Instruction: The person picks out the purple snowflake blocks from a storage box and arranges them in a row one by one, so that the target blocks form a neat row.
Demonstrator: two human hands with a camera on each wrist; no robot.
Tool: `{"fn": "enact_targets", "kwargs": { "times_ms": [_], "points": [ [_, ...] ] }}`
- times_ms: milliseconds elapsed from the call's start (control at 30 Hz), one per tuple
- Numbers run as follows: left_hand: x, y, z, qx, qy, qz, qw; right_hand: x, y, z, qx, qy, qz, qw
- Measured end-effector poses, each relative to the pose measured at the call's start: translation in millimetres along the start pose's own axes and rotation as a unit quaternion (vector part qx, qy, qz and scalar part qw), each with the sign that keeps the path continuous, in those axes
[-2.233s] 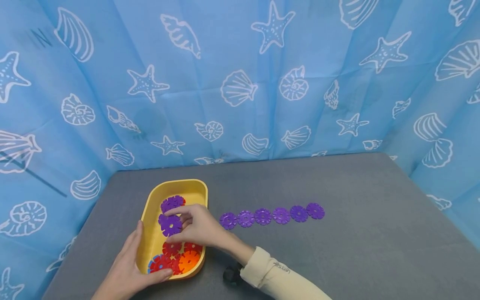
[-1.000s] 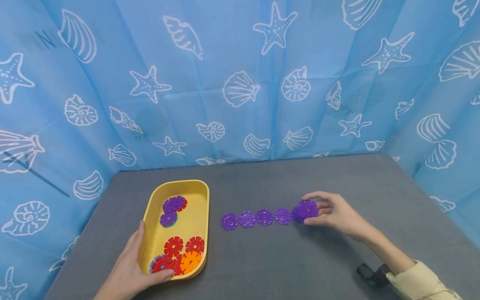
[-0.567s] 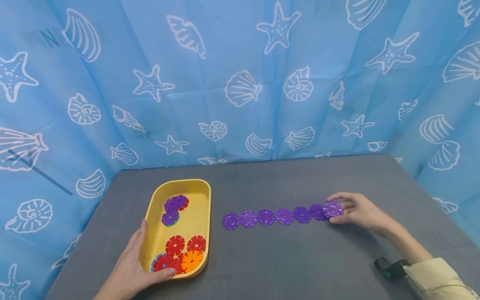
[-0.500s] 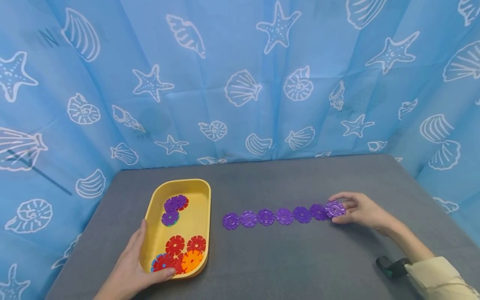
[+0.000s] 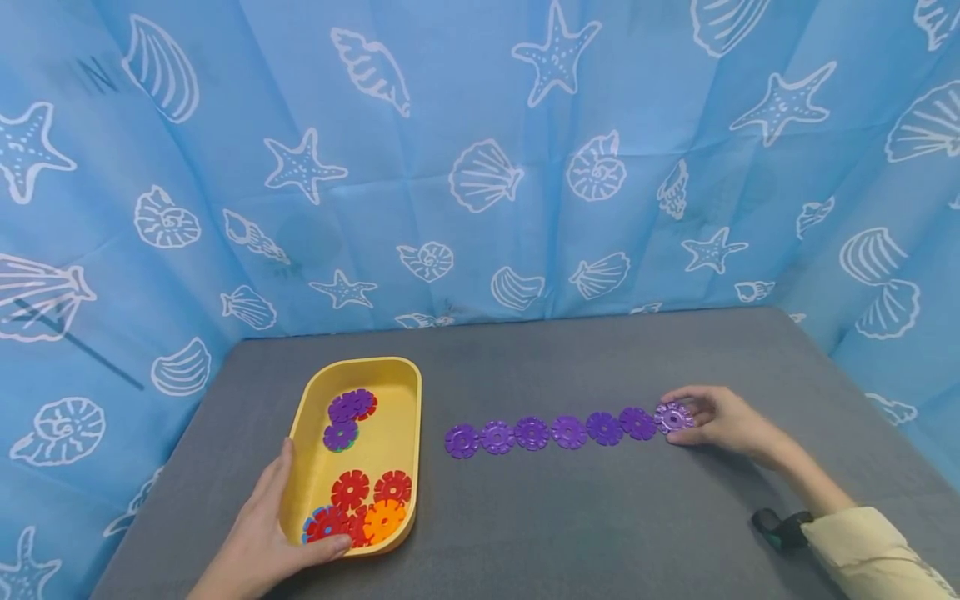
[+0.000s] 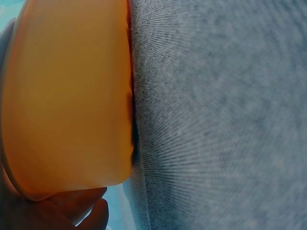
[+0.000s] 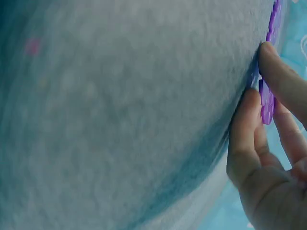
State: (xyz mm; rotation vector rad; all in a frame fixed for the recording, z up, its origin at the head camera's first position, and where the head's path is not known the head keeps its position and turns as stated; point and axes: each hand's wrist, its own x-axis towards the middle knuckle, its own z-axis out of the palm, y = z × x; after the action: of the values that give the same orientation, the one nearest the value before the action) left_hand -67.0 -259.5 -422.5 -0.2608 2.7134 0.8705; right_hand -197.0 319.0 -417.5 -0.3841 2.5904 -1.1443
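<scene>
In the head view, my right hand (image 5: 720,423) pinches a purple snowflake disc (image 5: 672,418) by its edges at the right end of a row. The right wrist view shows thumb and fingertips on either side of that disc (image 7: 267,103), close over the table. Several more purple snowflake discs (image 5: 532,433) lie flat in the row, edge by edge. My left hand (image 5: 258,525) grips the left near corner of a yellow tray (image 5: 418,433), thumb over the near rim and fingers along the side.
Inside the tray are purple discs (image 5: 341,435) toward the back, and red discs (image 5: 350,490) with an orange disc (image 5: 384,522) toward the front. The grey table (image 5: 555,517) ends at a blue shell-print curtain (image 5: 480,233). A black strap (image 5: 780,530) hangs by the right wrist.
My right hand has carried a purple disc from the tray to the row's right end, then lowered it and shifted slightly right. The left hand has stayed on the tray.
</scene>
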Motion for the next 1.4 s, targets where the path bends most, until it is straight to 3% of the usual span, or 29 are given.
{"fn": "enact_targets", "kwargs": {
  "times_ms": [233,500,733,867,1100,1400],
  "points": [
    [0.9,-0.3,0.6,-0.001,-0.001,-0.005,1.0,2,0,5,-0.079,0.022,0.013,0.997],
    [-1.6,1.0,1.4,-0.004,0.004,-0.013,0.9999,3,1,4,-0.096,0.031,0.028,0.994],
    [-0.3,1.0,1.3,-0.001,0.001,-0.014,0.9999,3,-15,15,-0.1,0.09,-0.006,0.991],
    [0.1,0.9,1.5,0.002,0.0,-0.015,0.9999,8,-34,24,-0.079,0.108,-0.023,0.991],
    [-1.3,1.4,1.3,-0.007,0.001,-0.019,0.9998,23,-72,46,-0.027,0.101,-0.081,0.991],
    [-1.2,1.5,0.6,-0.007,-0.001,-0.016,0.9998,49,-124,89,0.06,0.047,-0.136,0.988]
  ]
}}
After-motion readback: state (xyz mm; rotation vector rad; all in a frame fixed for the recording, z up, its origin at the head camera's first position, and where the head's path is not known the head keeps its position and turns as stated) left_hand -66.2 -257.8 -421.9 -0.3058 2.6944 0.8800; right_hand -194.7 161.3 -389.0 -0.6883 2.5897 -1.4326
